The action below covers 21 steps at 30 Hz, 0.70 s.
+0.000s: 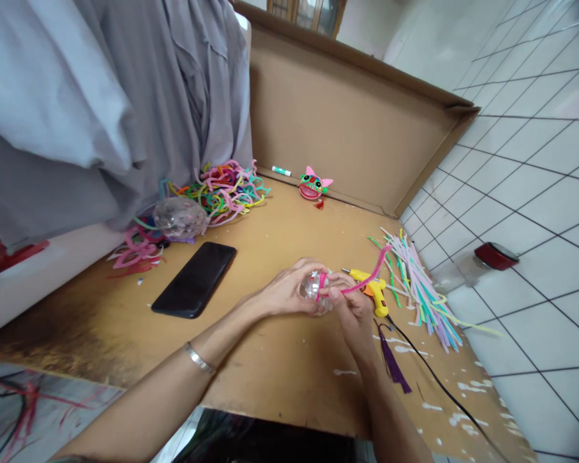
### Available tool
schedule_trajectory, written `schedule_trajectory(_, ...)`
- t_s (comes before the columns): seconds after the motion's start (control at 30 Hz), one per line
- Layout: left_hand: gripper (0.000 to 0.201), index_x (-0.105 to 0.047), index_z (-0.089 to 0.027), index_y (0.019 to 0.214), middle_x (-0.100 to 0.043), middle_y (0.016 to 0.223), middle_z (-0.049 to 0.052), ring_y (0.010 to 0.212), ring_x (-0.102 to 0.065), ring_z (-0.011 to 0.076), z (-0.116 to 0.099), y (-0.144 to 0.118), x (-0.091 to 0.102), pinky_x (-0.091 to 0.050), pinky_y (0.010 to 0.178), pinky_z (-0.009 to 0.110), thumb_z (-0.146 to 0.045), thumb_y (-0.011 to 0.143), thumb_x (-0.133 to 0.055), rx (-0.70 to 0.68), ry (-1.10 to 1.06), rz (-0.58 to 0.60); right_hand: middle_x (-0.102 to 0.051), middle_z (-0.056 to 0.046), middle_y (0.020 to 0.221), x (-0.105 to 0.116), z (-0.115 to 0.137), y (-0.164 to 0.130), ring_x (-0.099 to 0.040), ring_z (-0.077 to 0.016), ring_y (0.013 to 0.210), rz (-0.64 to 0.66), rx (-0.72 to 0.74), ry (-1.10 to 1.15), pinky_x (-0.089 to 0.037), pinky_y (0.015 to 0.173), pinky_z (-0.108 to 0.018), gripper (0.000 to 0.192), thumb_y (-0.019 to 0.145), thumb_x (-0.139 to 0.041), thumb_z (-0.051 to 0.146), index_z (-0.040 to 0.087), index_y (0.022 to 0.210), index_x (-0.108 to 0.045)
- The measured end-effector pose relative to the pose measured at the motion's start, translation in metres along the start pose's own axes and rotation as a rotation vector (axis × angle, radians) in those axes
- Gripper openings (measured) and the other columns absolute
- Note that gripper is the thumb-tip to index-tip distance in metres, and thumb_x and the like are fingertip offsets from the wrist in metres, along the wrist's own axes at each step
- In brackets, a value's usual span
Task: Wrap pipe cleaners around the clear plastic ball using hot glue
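Observation:
My left hand (289, 288) is curled around a clear, rounded plastic piece (311, 287) just above the table. A bright pink pipe cleaner (377, 267) runs across that piece, and its loose end curves up to the right. With fingertips closed, my right hand (350, 308) pinches the pipe cleaner against the clear plastic. Right behind my right hand lies a yellow hot glue gun (377, 296), its tip pointing left. A purple tassel (393, 363) rests beside my right wrist.
A black phone (194, 280) lies left of my hands. Tangled pipe cleaners (231, 193) and a clear plastic ball (179, 217) sit at the back left. Straight pipe cleaners (422, 289) spread along the right wall. A small decorated face ornament (312, 186) and a glue stick (281, 171) stand near the cardboard (328, 122).

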<state>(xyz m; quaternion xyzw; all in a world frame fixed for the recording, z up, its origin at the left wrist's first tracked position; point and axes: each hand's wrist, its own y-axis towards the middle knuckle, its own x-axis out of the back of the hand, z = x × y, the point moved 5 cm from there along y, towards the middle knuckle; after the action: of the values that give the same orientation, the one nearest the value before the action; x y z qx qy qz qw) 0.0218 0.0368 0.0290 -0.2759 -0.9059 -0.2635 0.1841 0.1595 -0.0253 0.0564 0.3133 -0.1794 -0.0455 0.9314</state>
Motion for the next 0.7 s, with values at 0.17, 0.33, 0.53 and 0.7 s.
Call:
schedule_trajectory(0.17,0.066,-0.056,-0.026,0.122,-0.054,0.128,0.008,0.125,-0.054,0.0263,0.0020,0.0005,-0.0003,-0.044,0.108,0.041,-0.023,0.062,-0.083,-0.025,-0.005,-0.025,-0.074,-0.003,0.084,0.0001,-0.0038,-0.0011,-0.065,-0.0219,0.097,-0.011,-0.039,-0.002,-0.046,0.092,-0.040,0.024,0.093,-0.057,0.035,0.027,0.082,-0.077)
schedule_trajectory(0.33,0.066,-0.056,-0.025,0.123,-0.056,0.127,0.008,0.121,-0.057,0.0254,0.0012,0.0009,-0.0009,-0.045,0.105,0.040,-0.025,0.062,-0.082,-0.036,-0.007,-0.037,-0.074,-0.004,0.083,0.0007,-0.0049,-0.0014,-0.065,-0.0229,0.097,-0.022,-0.052,-0.007,-0.047,0.092,-0.041,0.026,0.093,-0.057,0.038,0.027,0.081,-0.078)
schedule_trajectory(0.53,0.064,-0.059,-0.024,0.121,-0.059,0.126,0.008,0.118,-0.059,0.0260,0.0008,0.0016,-0.0024,-0.045,0.105,0.041,-0.023,0.060,-0.080,-0.037,-0.031,-0.068,-0.074,-0.004,0.085,0.0008,-0.0014,0.0006,-0.066,-0.0220,0.094,-0.042,-0.063,0.035,-0.052,0.087,-0.040,0.026,0.092,-0.058,0.038,0.026,0.081,-0.077)
schedule_trajectory(0.7,0.063,-0.060,-0.022,0.120,-0.060,0.125,0.008,0.118,-0.058,0.0259,0.0010,0.0020,-0.0020,-0.044,0.105,0.040,-0.022,0.060,-0.078,-0.019,-0.031,-0.092,-0.075,-0.004,0.089,0.0031,-0.0015,0.0014,-0.067,-0.0216,0.092,-0.063,-0.059,0.050,-0.053,0.088,-0.039,0.022,0.091,-0.060,0.038,0.026,0.086,-0.077)
